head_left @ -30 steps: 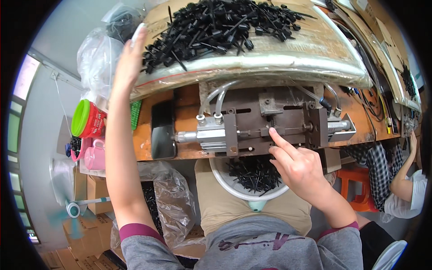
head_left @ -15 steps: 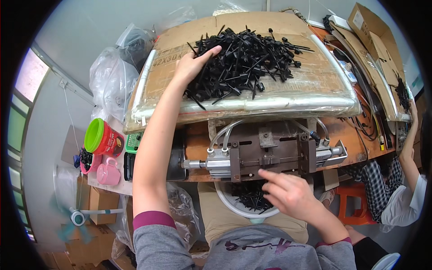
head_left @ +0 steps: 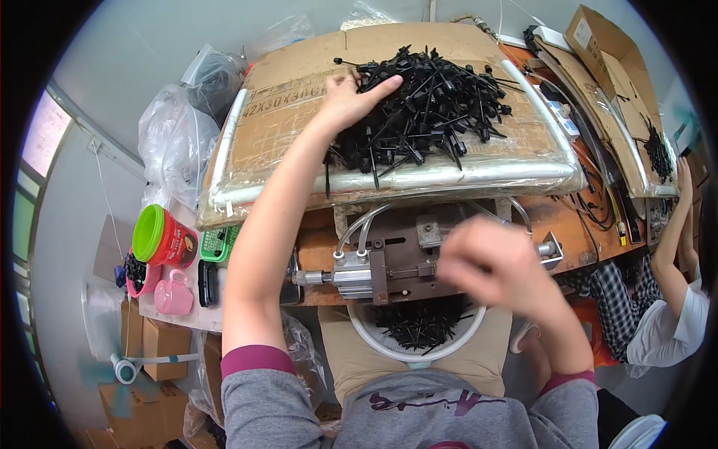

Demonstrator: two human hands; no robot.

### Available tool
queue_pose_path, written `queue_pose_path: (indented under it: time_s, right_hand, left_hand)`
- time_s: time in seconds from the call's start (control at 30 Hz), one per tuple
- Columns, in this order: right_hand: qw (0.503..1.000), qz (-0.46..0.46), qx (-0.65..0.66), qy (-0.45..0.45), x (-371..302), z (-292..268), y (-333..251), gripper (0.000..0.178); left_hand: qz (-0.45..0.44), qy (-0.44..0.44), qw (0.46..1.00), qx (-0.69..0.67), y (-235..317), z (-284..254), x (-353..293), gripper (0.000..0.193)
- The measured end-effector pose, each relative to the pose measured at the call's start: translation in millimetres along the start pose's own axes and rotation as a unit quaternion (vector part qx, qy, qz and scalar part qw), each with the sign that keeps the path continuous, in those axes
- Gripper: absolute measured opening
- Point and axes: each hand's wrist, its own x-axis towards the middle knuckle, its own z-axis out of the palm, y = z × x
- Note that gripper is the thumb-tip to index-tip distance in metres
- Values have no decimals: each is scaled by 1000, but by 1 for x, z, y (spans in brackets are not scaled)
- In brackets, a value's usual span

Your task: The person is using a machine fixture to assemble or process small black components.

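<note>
My left hand (head_left: pixel 353 99) rests at the left edge of a heap of black plastic pieces (head_left: pixel 434 105) with thin stems and thicker heads. Its thumb is stretched over the heap and stands apart from the curled fingers, with no piece visibly gripped. Over the right part of a dark metal fixture (head_left: pixel 400 262) hangs my right hand (head_left: pixel 490 262), smeared by motion; whether it holds anything does not show. The fixture's left pneumatic cylinder (head_left: pixel 351 275) is in sight, its right end partly covered by that hand. Below it, a white basket (head_left: pixel 419 356) between my legs contains more black pieces.
A plastic-wrapped cardboard sheet (head_left: pixel 277 142) carries the heap. At left are a red and green tub (head_left: pixel 166 238), a pink mug (head_left: pixel 174 295) and a green basket (head_left: pixel 218 244). Another person's arm (head_left: pixel 673 224) reaches to a board at the far right. Clear hoses (head_left: pixel 360 228) loop behind the fixture.
My left hand has shifted right along the heap, pushing into it. My right hand has risen from the fixture's front edge to above its right part. The view has shifted slightly.
</note>
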Motion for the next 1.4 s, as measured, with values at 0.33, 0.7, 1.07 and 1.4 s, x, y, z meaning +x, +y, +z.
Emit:
queue_pose_path:
  time_s: [0.33,0.7,1.07,1.4]
  right_hand:
    - [935,-25,-351,53,91,9,89,25]
    - [945,216,208,129,15,-21,15,17]
    - [982,-16,-139,130,-98,58,1,25]
    - [985,170,10,31,-195,171,28,17]
  left_hand:
    - [242,66,966,59,11,-60,-122,32]
    - [216,113,967,79,8,-27,-129,13]
    - [222,148,948,-175,43,-21,-245,16]
    - [193,58,974,-104,13,-2,-332,42]
